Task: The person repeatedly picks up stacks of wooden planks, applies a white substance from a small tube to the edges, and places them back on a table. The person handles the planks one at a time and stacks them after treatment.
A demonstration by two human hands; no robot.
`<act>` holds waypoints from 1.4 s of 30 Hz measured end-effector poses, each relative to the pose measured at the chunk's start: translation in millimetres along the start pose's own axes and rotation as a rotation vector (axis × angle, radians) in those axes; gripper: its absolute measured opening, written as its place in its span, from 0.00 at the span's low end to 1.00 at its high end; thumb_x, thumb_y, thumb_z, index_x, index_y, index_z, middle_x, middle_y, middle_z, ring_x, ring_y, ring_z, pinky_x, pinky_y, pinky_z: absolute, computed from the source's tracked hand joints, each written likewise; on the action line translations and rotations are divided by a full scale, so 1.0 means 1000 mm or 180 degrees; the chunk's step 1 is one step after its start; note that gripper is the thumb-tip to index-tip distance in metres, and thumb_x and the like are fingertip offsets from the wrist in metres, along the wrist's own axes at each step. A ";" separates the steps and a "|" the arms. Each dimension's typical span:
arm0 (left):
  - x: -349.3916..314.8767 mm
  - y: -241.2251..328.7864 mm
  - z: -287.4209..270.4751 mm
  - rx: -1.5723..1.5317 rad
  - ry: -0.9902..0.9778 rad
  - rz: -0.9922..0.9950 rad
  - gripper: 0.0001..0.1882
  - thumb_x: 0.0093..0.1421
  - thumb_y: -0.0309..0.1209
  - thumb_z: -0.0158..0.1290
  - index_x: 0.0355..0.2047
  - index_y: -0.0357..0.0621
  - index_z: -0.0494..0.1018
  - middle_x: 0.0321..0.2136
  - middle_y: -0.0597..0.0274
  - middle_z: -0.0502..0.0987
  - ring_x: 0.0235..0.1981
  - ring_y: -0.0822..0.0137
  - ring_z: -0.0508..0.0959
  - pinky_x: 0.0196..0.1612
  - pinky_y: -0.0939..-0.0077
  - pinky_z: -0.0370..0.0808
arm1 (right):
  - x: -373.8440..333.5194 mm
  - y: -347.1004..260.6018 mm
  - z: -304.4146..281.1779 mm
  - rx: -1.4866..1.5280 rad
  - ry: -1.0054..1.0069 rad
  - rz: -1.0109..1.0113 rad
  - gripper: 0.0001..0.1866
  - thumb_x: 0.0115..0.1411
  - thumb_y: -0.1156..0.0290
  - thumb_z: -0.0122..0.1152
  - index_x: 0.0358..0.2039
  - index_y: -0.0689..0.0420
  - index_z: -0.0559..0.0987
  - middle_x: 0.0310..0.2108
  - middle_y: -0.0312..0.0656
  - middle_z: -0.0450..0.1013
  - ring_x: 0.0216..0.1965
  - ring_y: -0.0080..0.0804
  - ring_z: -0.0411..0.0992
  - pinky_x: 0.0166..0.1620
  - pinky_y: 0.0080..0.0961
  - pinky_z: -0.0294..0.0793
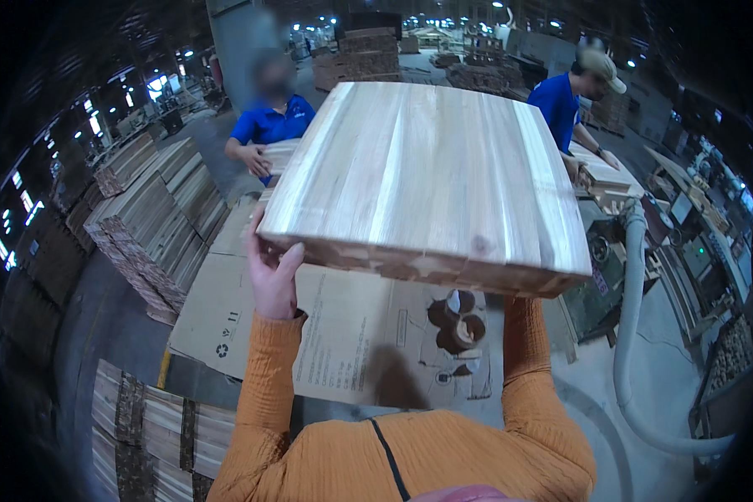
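A thick, pale wooden panel (427, 176) of joined strips is held up in front of me, its brown end-grain edge facing me and tilted down to the right. My left hand (274, 272) is closed on its near left corner, thumb over the front edge and fingers along the side. An orange sleeve covers my right forearm (527, 343), which runs up behind the panel's near right part. My right hand is hidden there, so its grip does not show. Below the panel lies a flattened cardboard sheet (335, 335) with printed marks and a dark round picture.
Stacked wooden boards (155, 217) stand at left, with strapped wood bundles (159, 418) at lower left. Beyond the panel, one person in blue (268, 125) touches wood; another (560, 100) handles boards at a machine (615, 243). A grey hose (630, 335) curves down the right side.
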State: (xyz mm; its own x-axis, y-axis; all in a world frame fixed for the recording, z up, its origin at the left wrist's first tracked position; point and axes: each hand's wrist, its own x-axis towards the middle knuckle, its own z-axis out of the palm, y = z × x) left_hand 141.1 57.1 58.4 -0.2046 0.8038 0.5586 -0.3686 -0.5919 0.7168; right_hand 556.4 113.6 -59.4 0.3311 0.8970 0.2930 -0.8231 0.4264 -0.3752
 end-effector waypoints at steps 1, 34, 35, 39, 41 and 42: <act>0.012 -0.002 0.011 0.0057 0.0001 -0.0003 0.40 0.45 0.19 0.55 0.59 0.43 0.51 0.49 0.58 0.62 0.48 0.68 0.65 0.49 0.75 0.67 | 0.019 -0.004 0.005 0.0021 0.0002 -0.0056 0.21 0.59 0.56 0.46 0.46 0.56 0.68 0.39 0.39 0.68 0.40 0.29 0.67 0.44 0.29 0.67; 0.226 -0.200 0.057 0.2706 0.0258 0.1457 0.45 0.42 0.40 0.62 0.57 0.44 0.52 0.47 0.44 0.67 0.50 0.47 0.65 0.53 0.57 0.60 | 0.167 0.084 0.077 -0.6515 -0.1236 -0.2348 0.30 0.57 0.50 0.48 0.57 0.52 0.62 0.60 0.45 0.52 0.63 0.44 0.45 0.60 0.48 0.43; 0.212 -0.208 0.049 0.2970 0.0292 0.1462 0.46 0.42 0.39 0.63 0.58 0.42 0.50 0.48 0.44 0.66 0.51 0.47 0.64 0.53 0.58 0.59 | 0.152 0.084 0.068 -0.6346 -0.1352 -0.2379 0.28 0.57 0.52 0.50 0.55 0.54 0.65 0.58 0.47 0.57 0.61 0.46 0.49 0.59 0.45 0.48; 0.137 -0.246 -0.050 0.2001 0.1228 0.0325 0.43 0.47 0.35 0.60 0.58 0.36 0.49 0.47 0.45 0.66 0.51 0.58 0.63 0.54 0.66 0.59 | 0.067 0.127 0.013 -0.4846 -0.1502 -0.0584 0.19 0.57 0.66 0.54 0.46 0.63 0.71 0.43 0.47 0.71 0.46 0.35 0.69 0.49 0.26 0.67; 0.097 -0.270 -0.115 0.1884 0.1790 -0.0395 0.41 0.50 0.36 0.58 0.59 0.42 0.49 0.50 0.51 0.61 0.46 0.59 0.65 0.46 0.63 0.65 | 0.016 0.163 -0.024 -0.4558 -0.1536 -0.0071 0.17 0.58 0.67 0.53 0.46 0.61 0.72 0.40 0.43 0.72 0.42 0.31 0.70 0.47 0.23 0.68; 0.085 -0.276 -0.148 0.1661 0.2175 -0.0864 0.39 0.50 0.40 0.56 0.58 0.43 0.51 0.50 0.53 0.62 0.46 0.59 0.64 0.43 0.61 0.67 | -0.013 0.178 -0.028 -0.4356 -0.1263 0.0928 0.17 0.58 0.67 0.53 0.46 0.61 0.72 0.40 0.42 0.72 0.41 0.29 0.70 0.45 0.23 0.69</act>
State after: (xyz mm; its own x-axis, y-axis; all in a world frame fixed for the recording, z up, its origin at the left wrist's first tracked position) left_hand 91.4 297.1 -153.4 -0.7262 0.6813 0.0918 -0.0585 -0.1943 0.9792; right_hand 418.6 181.4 -154.3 -0.1014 0.9755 0.1952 0.3129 0.2176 -0.9245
